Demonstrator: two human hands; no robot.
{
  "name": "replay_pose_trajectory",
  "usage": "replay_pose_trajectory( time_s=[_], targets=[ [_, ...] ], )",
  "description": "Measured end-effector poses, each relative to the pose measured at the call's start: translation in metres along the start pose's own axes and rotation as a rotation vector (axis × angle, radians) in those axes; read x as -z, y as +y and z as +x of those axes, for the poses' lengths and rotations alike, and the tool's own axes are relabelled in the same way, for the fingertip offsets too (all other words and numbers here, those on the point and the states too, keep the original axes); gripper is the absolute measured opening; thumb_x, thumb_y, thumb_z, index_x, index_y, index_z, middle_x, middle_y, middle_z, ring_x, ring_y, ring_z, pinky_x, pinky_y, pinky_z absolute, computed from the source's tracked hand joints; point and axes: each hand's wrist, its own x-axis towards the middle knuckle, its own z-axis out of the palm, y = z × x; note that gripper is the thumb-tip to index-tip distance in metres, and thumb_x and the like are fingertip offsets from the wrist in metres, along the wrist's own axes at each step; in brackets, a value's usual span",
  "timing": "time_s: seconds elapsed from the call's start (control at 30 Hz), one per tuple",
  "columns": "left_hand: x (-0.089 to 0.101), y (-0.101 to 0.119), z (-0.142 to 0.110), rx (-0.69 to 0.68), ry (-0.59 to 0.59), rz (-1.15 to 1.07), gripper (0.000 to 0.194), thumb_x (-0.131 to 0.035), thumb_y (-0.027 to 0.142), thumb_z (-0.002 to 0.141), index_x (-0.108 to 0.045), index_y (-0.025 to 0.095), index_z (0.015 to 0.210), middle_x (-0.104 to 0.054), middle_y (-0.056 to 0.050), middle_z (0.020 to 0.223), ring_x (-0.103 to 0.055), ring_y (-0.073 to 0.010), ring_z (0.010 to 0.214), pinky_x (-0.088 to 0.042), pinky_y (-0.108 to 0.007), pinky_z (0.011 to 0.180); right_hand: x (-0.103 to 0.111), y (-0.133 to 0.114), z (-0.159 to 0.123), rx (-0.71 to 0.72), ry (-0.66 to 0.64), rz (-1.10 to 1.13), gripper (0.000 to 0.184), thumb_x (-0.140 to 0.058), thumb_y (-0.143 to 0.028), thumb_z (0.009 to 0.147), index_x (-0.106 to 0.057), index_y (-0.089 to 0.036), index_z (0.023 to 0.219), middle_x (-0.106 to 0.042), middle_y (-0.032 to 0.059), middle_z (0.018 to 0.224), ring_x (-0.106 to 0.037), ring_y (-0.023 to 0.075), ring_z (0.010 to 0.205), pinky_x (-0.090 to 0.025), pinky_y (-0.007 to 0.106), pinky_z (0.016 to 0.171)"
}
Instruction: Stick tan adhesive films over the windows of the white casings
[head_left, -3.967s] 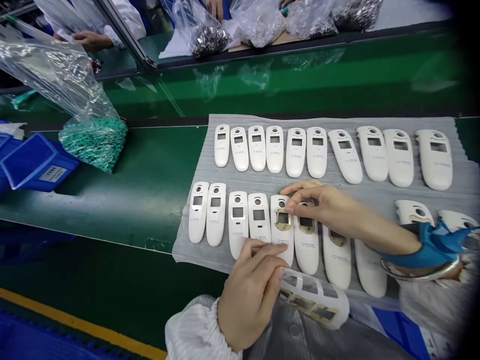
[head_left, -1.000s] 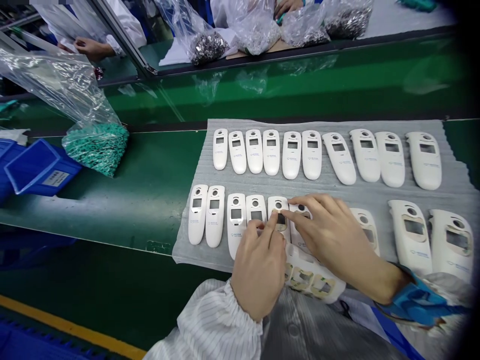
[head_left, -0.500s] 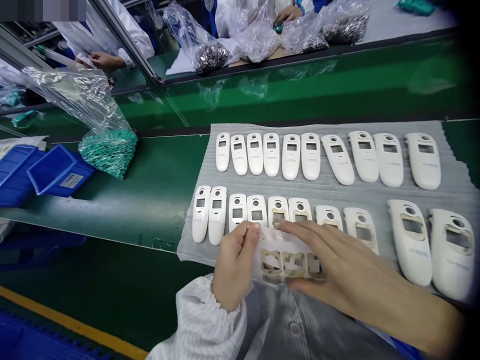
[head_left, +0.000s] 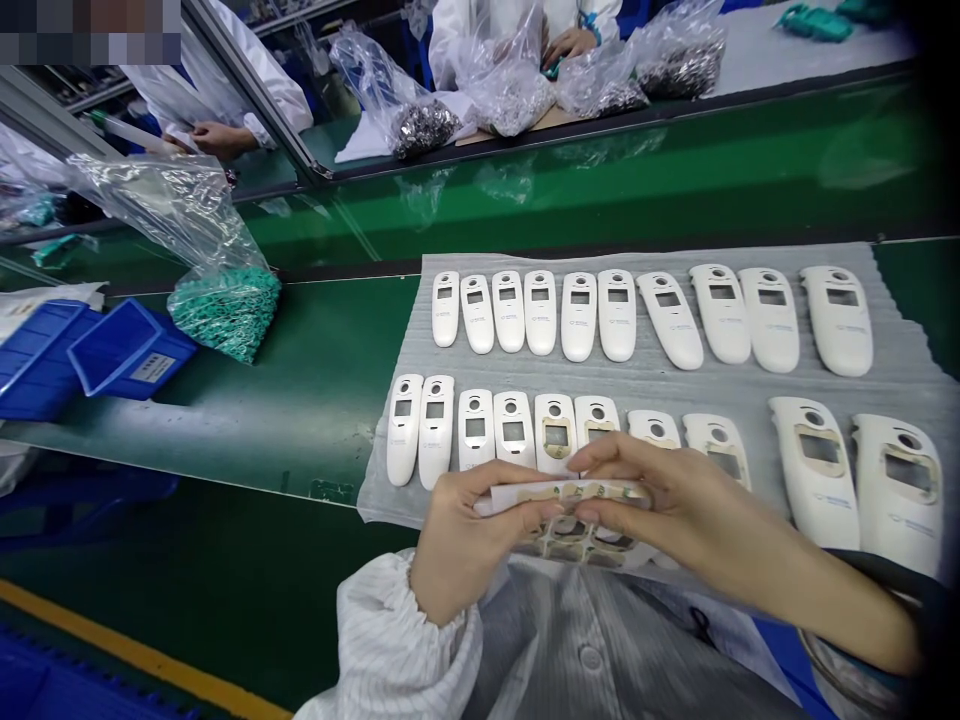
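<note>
Between both hands is a sheet of adhesive gaskets (head_left: pixel 568 552), white-backed with rows of tan window-shaped frames, its upper part folded over. My left hand (head_left: pixel 469 530) grips the sheet's left side, thumb on top. My right hand (head_left: pixel 660 500) pinches the right side between thumb and fingers. Just beyond lie two rows of white plastic housings on a grey foam sheet (head_left: pixel 667 385). Several in the near row, such as the housing (head_left: pixel 817 480) at the right, carry a tan frame around the window. The right hand and forearm partly cover the near row.
A bag of small green parts (head_left: pixel 225 310) lies on the green bench (head_left: pixel 315 350) at the left, beside a blue bin (head_left: pixel 127 350). Past the green divider (head_left: pixel 600 180) are bags of metal parts (head_left: pixel 426 128) and co-workers' hands (head_left: pixel 570 45).
The sheet of gaskets has been bent, so its upper part now folds over. My right hand, spread over the sheet before, has closed on its right side. My left thumb has moved inward.
</note>
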Motion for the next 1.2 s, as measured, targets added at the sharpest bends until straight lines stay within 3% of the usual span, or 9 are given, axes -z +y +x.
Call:
replay_pose_trajectory(
  time_s=[0.07,0.17,0.33,0.47,0.73,0.87,0.97,1.1,1.2],
  targets=[
    [-0.002,-0.004,0.001,0.005,0.093,0.017,0.006,-0.077,0.020,0.069,-0.074,0.018,0.074,-0.071,-0.002,0.067,-0.064,-0.0136,0.060,-0.055,-0.021,0.054,-0.001,0.002,0.001,-0.020,0.062,0.010,0.024,-0.062,-0.048,0.083,-0.065,-0.028,0.097,-0.070,0.0023,0.094,-0.066,0.0210,0.082,-0.053,0.028,0.057],
    [-0.001,-0.010,0.001,0.007,0.142,0.018,0.005,-0.077,0.020,0.069,-0.075,0.017,0.073,-0.069,-0.001,0.062,-0.059,-0.0108,0.050,-0.050,-0.019,0.045,0.000,0.001,0.003,0.022,0.093,0.006,0.020,-0.063,-0.045,0.083,-0.069,-0.027,0.088,-0.070,0.0018,0.087,-0.066,0.0196,0.079,-0.054,0.028,0.062],
    [0.003,-0.014,0.003,-0.054,0.140,-0.013,0.009,-0.075,0.015,0.071,-0.076,0.021,0.076,-0.074,0.000,0.074,-0.068,-0.0130,0.069,-0.056,-0.017,0.061,0.000,-0.004,0.007,0.004,0.094,0.050,0.020,-0.063,-0.045,0.083,-0.070,-0.026,0.082,-0.070,0.0013,0.082,-0.066,0.0196,0.076,-0.053,0.029,0.063],
    [0.005,-0.016,0.001,-0.143,0.151,0.028,0.014,-0.073,0.011,0.073,-0.076,0.023,0.080,-0.074,0.002,0.077,-0.068,-0.0112,0.071,-0.056,-0.015,0.063,0.002,-0.003,0.010,-0.019,0.105,0.062,0.018,-0.069,-0.043,0.078,-0.067,-0.027,0.086,-0.069,-0.0003,0.087,-0.065,0.0183,0.081,-0.053,0.027,0.065],
    [0.011,-0.013,-0.004,-0.279,0.067,0.158,0.021,-0.068,0.008,0.079,-0.075,0.025,0.089,-0.073,0.003,0.081,-0.068,-0.0117,0.074,-0.057,-0.019,0.067,0.008,0.002,0.008,0.068,0.109,-0.074,0.012,-0.064,-0.041,0.083,-0.062,-0.029,0.084,-0.065,-0.0025,0.088,-0.062,0.0155,0.083,-0.051,0.027,0.069],
    [0.012,-0.014,-0.004,-0.234,0.091,0.165,0.019,-0.068,0.010,0.080,-0.075,0.026,0.087,-0.073,0.003,0.080,-0.068,-0.0124,0.070,-0.058,-0.020,0.062,0.005,0.004,0.006,0.109,0.153,-0.162,0.011,-0.061,-0.040,0.086,-0.059,-0.031,0.092,-0.064,-0.0019,0.095,-0.061,0.0162,0.089,-0.051,0.024,0.062],
    [0.015,-0.015,-0.003,-0.257,0.099,0.167,0.019,-0.067,0.009,0.080,-0.074,0.026,0.087,-0.073,0.004,0.080,-0.068,-0.0120,0.069,-0.058,-0.020,0.061,0.006,0.004,0.008,0.144,0.190,-0.206,0.022,-0.064,-0.041,0.084,-0.059,-0.035,0.104,-0.064,-0.0021,0.104,-0.061,0.0168,0.095,-0.053,0.023,0.064],
    [0.019,-0.016,-0.003,-0.367,0.091,0.202,0.026,-0.066,0.005,0.079,-0.073,0.026,0.091,-0.073,0.005,0.082,-0.069,-0.0111,0.074,-0.059,-0.018,0.065,0.009,0.005,0.011,0.178,0.131,-0.171,0.012,-0.063,-0.039,0.085,-0.065,-0.036,0.097,-0.065,-0.0040,0.099,-0.062,0.0149,0.093,-0.054,0.024,0.070],
    [0.019,-0.016,-0.003,-0.373,0.107,0.219,0.026,-0.065,0.004,0.079,-0.073,0.026,0.091,-0.073,0.005,0.083,-0.069,-0.0114,0.075,-0.059,-0.019,0.066,0.007,0.007,0.009,0.283,0.203,-0.253,0.012,-0.062,-0.033,0.087,-0.063,-0.034,0.099,-0.065,-0.0041,0.100,-0.061,0.0151,0.095,-0.052,0.027,0.073]
  ],
)
